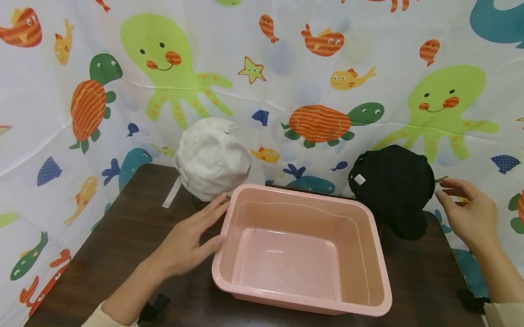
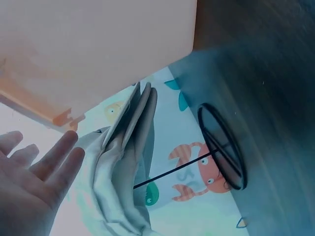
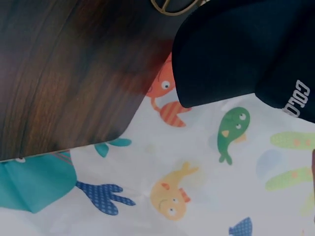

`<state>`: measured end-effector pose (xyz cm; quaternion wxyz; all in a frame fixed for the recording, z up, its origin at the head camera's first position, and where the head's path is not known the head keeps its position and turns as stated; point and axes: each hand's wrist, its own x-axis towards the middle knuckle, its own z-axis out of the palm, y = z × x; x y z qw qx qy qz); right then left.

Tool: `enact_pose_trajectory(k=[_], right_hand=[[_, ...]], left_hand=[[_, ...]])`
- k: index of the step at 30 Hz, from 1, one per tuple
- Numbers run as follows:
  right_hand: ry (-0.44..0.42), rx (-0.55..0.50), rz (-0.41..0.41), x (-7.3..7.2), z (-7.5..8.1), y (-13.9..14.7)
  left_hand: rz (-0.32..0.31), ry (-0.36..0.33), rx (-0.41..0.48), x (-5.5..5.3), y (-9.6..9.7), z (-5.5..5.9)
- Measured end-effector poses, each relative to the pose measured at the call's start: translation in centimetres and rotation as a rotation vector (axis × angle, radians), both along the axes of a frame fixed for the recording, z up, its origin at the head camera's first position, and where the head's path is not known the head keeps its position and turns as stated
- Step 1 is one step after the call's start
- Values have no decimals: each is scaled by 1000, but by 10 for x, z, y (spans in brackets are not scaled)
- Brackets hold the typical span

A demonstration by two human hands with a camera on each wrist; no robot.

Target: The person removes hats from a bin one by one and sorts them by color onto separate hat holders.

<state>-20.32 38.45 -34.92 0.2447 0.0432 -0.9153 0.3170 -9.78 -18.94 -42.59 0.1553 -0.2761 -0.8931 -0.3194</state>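
Note:
A pink plastic basin (image 1: 296,299) stands on the dark wooden table. My left hand (image 1: 188,240) has its fingers extended at the basin's left rim, thumb apart from them. Just behind it, white caps (image 1: 215,159) sit on a stand; the left wrist view shows several stacked brims (image 2: 130,123) close to my left hand (image 2: 37,182). My right hand (image 1: 472,213) is at the right side of a black cap (image 1: 393,181), thumb and forefinger apart near its edge. Pale letters mark this black cap (image 3: 231,54) in the right wrist view.
A black wire stand (image 2: 221,147) with a round base holds the white caps. Part of a brass-coloured stand base (image 3: 172,7) shows beside the black cap. Behind the table (image 1: 423,305) hangs a curtain (image 1: 279,81) printed with sea animals.

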Motion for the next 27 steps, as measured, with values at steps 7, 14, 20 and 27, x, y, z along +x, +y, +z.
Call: enact_pose_trajectory(k=[7,14,20,27], right_hand=[[2,63,14,14,-1,0],[97,99,96,29,-10,-2],[104,131,94,47,-22,-4],[58,122,113,73,-40,-8]], left_hand=[[48,46,-33,2,-8,8],[109,156,-60,2,-16,9],[205,150,-115,6,-25,9],[301,125,-194,12,-38,1]])
